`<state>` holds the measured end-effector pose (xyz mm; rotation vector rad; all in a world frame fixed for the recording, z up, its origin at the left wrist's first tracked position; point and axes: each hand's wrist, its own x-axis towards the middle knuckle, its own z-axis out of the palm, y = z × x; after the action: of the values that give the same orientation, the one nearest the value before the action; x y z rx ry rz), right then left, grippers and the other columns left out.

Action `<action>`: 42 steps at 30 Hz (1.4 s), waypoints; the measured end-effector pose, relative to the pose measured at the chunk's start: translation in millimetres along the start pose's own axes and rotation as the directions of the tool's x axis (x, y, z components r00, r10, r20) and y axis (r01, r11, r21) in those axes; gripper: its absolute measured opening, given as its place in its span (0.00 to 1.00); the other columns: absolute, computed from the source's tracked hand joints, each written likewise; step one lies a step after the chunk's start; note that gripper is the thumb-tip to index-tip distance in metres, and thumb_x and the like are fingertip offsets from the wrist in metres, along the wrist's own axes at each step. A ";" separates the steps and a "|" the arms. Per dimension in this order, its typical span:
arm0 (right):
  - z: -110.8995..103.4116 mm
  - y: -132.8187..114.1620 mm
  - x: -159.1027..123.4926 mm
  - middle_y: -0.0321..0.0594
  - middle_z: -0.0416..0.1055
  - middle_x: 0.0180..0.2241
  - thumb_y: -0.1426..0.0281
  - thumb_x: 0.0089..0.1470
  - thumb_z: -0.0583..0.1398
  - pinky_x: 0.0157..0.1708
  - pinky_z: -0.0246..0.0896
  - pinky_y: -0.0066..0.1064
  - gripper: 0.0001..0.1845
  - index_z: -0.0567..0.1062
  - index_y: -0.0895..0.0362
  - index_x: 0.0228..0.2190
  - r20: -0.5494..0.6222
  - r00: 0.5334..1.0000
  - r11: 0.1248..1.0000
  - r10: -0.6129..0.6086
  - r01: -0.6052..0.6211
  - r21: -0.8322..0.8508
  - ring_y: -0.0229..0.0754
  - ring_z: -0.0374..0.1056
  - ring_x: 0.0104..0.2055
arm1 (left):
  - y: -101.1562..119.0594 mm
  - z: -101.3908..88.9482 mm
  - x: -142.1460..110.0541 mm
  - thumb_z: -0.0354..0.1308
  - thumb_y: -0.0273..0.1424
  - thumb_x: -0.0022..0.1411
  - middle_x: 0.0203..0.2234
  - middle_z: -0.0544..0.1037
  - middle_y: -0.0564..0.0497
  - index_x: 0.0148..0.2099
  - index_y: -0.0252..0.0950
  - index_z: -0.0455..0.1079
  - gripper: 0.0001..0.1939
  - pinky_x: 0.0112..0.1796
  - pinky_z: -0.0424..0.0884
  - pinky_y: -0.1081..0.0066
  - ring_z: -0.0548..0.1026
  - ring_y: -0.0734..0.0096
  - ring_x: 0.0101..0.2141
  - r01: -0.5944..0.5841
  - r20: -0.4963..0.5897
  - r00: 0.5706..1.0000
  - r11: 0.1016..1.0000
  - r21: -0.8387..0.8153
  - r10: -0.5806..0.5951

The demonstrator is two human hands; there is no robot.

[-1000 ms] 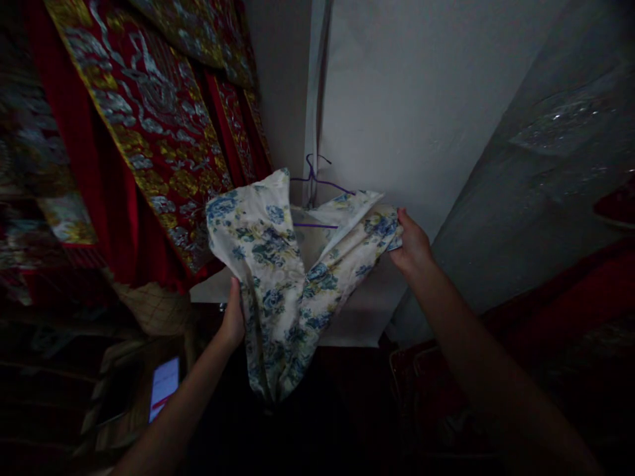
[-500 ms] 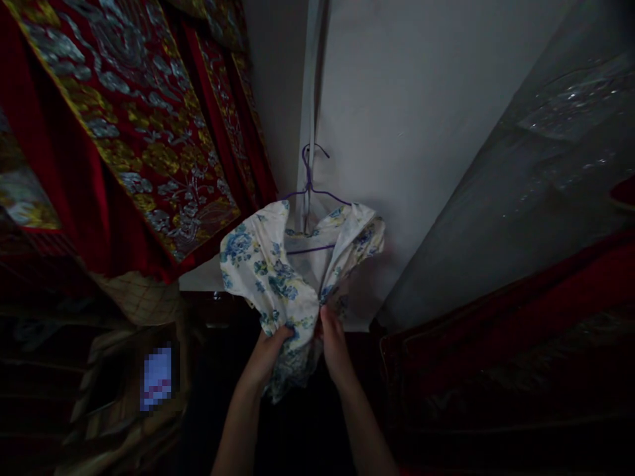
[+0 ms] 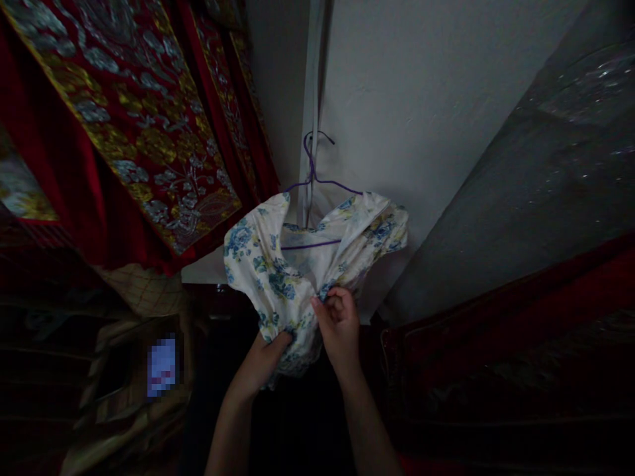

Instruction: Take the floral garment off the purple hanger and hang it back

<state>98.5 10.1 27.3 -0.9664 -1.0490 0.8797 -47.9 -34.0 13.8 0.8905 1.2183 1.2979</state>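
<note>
Have short-sleeved white-and-blue floral fabric top (image 3: 282, 284) on thin purple hanger (image 3: 313, 178); clasping low with left hand (image 3: 262, 363), pinching midfront with right hand (image 3: 340, 328); likely not yet done straightening

– What's around the hanger (image 3: 312, 173)?
– Garment (image 3: 272, 268) on it, wall (image 3: 421, 119) behind it, draped cloth (image 3: 163, 142) to its left.
– Below it?
– Left hand (image 3: 262, 360) and right hand (image 3: 341, 327), both on the garment. Lower left of it, possibly a chair (image 3: 119, 431); too dim.
</note>
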 end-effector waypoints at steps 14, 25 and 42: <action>-12.2 -26.3 -0.2 0.25 0.58 0.16 0.55 0.41 0.72 0.15 0.43 0.23 0.24 0.67 0.56 0.24 0.379 0.805 0.797 0.457 -0.560 0.228 0.28 0.51 0.15 | -7.7 -9.5 14.9 0.65 0.40 0.53 0.47 0.79 0.40 0.53 0.31 0.73 0.27 0.58 0.66 0.52 0.75 0.47 0.52 -0.146 -0.246 0.956 0.987 0.070 0.159; -12.8 -34.9 -1.7 0.30 0.63 0.12 0.59 0.38 0.71 0.12 0.35 0.24 0.18 0.74 0.59 0.23 0.453 0.706 0.759 0.544 -0.645 0.094 0.28 0.49 0.11 | 20.5 30.9 -0.1 0.54 0.33 0.68 0.44 0.78 0.46 0.48 0.38 0.73 0.10 0.49 0.70 0.66 0.76 0.61 0.44 -0.467 0.271 0.871 0.861 0.202 0.409; 23.9 -116.0 133.7 0.31 0.65 0.12 0.65 0.43 0.66 0.12 0.38 0.23 0.11 0.74 0.59 0.19 0.267 0.938 0.966 0.222 -0.249 0.071 0.28 0.52 0.12 | -6.8 61.7 36.6 0.49 0.26 0.68 0.34 0.77 0.45 0.39 0.36 0.73 0.11 0.38 0.68 0.68 0.76 0.62 0.36 -0.559 0.275 0.821 0.608 0.564 0.500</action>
<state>125.0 100.1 179.2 -0.9185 -1.1072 1.2731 8.8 10.6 13.6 1.9084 1.3922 1.2813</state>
